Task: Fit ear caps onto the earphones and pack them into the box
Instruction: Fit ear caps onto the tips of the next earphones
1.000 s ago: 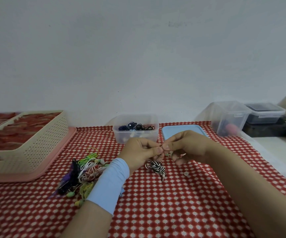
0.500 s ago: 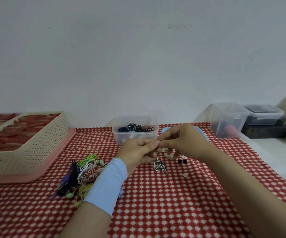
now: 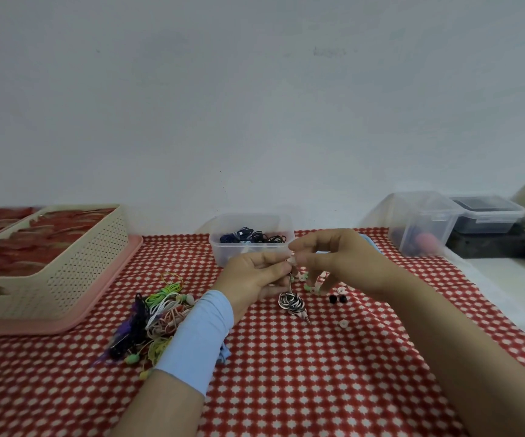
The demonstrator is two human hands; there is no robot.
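Head view: left hand [image 3: 251,279] pinches the striped earphone [image 3: 291,303], coil hanging below; right hand [image 3: 346,263] pinches an ear cap [image 3: 293,262] at its top.

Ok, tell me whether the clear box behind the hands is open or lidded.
Open: the clear box has no lid on it, and dark coiled earphones show inside from above.
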